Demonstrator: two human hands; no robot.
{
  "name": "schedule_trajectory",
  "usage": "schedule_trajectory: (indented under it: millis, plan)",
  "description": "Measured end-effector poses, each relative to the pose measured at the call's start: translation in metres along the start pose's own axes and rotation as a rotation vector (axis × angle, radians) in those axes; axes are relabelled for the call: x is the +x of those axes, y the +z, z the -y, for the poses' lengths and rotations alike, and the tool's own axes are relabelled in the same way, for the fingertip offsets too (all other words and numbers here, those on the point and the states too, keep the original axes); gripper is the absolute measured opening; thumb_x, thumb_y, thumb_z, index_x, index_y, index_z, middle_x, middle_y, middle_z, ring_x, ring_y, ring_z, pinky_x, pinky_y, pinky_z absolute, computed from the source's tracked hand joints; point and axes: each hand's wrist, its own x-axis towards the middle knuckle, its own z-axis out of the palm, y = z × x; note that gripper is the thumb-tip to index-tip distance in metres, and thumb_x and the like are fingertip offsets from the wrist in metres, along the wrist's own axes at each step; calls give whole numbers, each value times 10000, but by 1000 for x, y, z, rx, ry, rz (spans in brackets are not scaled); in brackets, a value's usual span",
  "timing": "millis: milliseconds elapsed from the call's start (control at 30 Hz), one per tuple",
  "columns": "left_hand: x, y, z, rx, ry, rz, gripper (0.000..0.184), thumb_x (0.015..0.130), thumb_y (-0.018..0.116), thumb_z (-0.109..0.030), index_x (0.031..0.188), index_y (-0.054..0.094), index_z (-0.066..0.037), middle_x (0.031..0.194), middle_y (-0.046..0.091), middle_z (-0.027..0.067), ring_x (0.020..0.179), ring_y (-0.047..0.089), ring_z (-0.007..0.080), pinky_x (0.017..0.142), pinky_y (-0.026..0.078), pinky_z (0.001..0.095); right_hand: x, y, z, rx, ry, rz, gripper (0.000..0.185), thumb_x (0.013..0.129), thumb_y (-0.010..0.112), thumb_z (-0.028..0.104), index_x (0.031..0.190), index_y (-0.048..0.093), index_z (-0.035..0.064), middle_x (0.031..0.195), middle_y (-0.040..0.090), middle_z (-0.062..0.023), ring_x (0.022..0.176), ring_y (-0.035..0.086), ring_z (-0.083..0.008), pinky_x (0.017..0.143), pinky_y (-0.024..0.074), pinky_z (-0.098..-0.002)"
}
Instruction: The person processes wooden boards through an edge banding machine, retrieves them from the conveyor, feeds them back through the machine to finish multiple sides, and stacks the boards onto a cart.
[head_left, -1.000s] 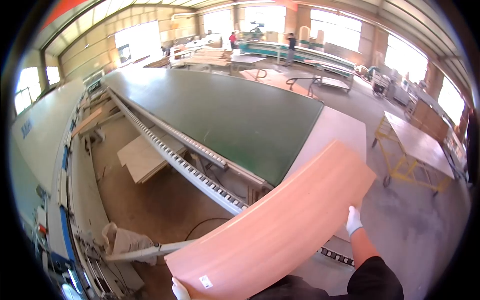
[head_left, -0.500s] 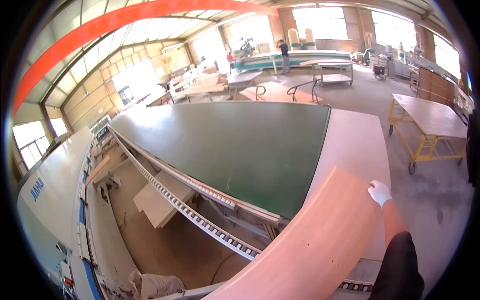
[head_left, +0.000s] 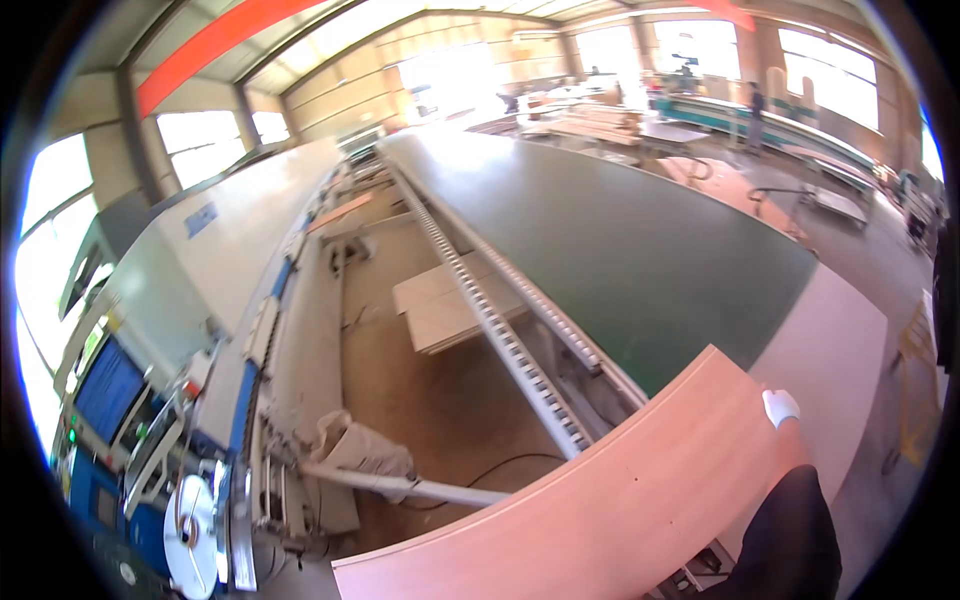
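Observation:
A long reddish wood panel (head_left: 590, 490) stretches across the lower middle of the view, its far right corner over the pale end board beside the green table. My right hand (head_left: 781, 407), in a white glove, grips the panel's right end at its edge. The panel's lower left end reaches the bottom of the frame. My left hand is out of view. The green-topped table (head_left: 620, 240) lies just beyond the panel, with the pale board (head_left: 830, 350) at its near end.
A roller rail (head_left: 490, 320) runs forward beside the green table. At left stands a long machine (head_left: 240, 220) with a screen (head_left: 112, 390) and a white reel (head_left: 192, 535). A cloth sack (head_left: 362, 450) hangs by a grey bar (head_left: 430, 488). Far back, a person (head_left: 755, 115) stands.
The view has swung left, bringing the machine's screen and reel into sight. My left hand, seen at the panel's lower left corner a second ago, has left the view. My right hand still holds the panel.

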Motion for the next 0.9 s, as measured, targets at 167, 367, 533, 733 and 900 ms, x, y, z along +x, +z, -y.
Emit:
schedule_trajectory:
  millis: [167,367,533,733,900]
  plan:
    - [-20,-19,119,-676,-32,-173,664,1026,412,-492,1331,523,88,1277,594,174,1162,549,285,1034,430,374,-1,-9,145,199,-349,-67,764,955,341,633,1045,690,-41,1093,659,-284,1090,601,-447,920,478,-490]
    - [-85,-69,240,-1280,30,-375,696,1017,373,-570,1355,523,19,1352,563,115,1190,548,253,1032,428,368,-56,-5,308,760,-766,336,754,997,378,609,1313,571,-47,1290,620,-136,1198,557,-226,1041,405,-333]
    - [-170,-114,309,-1354,-24,-737,716,992,410,-608,1401,492,-26,1372,541,88,1226,515,236,1051,411,360,-136,21,415,930,-957,407,651,1033,353,502,1423,436,-13,1442,462,-108,1325,419,-211,1120,300,-332]
    - [-221,-166,362,-1398,-95,-939,733,986,417,-620,1394,494,-16,1370,544,87,1221,514,226,1044,413,365,-228,97,520,1002,-1118,561,603,1062,335,424,1501,345,12,1556,346,-92,1422,316,-201,1183,213,-327]
    - [-245,-200,392,-1149,-210,-1056,700,1015,416,-556,1372,507,39,1366,555,107,1231,510,222,1068,390,353,-248,210,599,776,-1243,572,724,1035,345,532,1485,346,-35,1538,375,-121,1417,328,-227,1181,209,-316]
